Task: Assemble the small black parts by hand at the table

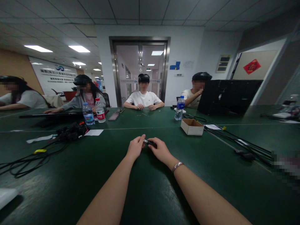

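Between my two hands is a small slim object (149, 142), black along most of its length with a shiny silver end; its exact kind is too small to make out. The fingers of my left hand (136, 148) are closed at the silver end. My right hand (161, 150), with a silver bracelet (178, 167) at the wrist, pinches the black end. Both hands are close together, just above the dark green table (150, 190). Part of the object is hidden by my fingers.
An open cardboard box (192, 127) and a water bottle (179, 108) stand ahead right. Two bottles (88, 114) and tangled black cables (35, 159) are at left. More cables (236, 140) run along the right. Several people sit around the table; a black monitor (227, 97) stands at right.
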A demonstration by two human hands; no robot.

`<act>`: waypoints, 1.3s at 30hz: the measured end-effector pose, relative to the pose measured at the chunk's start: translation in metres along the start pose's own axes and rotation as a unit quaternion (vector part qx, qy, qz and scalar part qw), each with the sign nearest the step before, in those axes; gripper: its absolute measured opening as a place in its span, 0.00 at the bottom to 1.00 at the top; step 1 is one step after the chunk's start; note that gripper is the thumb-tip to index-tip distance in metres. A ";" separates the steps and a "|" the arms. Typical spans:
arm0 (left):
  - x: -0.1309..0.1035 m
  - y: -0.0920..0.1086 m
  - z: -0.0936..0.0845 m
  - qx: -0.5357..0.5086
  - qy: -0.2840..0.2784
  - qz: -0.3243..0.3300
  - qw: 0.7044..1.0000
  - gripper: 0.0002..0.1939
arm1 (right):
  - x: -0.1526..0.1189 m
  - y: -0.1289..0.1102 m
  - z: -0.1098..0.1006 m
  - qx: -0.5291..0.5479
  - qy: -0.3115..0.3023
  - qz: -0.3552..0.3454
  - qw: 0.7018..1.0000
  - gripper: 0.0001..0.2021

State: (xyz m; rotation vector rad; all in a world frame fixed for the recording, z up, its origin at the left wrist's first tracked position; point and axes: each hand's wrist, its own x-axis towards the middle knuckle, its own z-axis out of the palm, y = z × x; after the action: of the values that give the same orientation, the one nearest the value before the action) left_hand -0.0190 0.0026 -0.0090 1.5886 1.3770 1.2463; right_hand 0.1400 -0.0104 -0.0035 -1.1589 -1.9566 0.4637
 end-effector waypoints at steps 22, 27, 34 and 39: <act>-0.003 0.022 0.022 -0.191 -0.036 -0.060 0.979 0.19 | 0.008 -0.007 0.014 0.297 0.055 0.154 0.941 0.32; 0.001 0.023 0.028 -0.198 0.073 -0.057 0.976 0.16 | 0.004 -0.013 0.018 0.293 0.027 0.158 0.943 0.37; -0.005 0.001 -0.095 0.271 0.068 -0.080 0.957 0.14 | 0.001 -0.009 -0.060 0.110 -0.008 0.112 0.988 0.24; -0.043 -0.041 -0.237 0.503 0.024 -0.148 0.851 0.13 | -0.033 0.045 -0.175 -0.182 0.019 0.124 0.975 0.18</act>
State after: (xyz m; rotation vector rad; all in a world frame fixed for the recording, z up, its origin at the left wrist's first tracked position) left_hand -0.2553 -0.0523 0.0166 1.8425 2.4176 0.3240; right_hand 0.3111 -0.0301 0.0604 -1.6429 -1.9219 0.2085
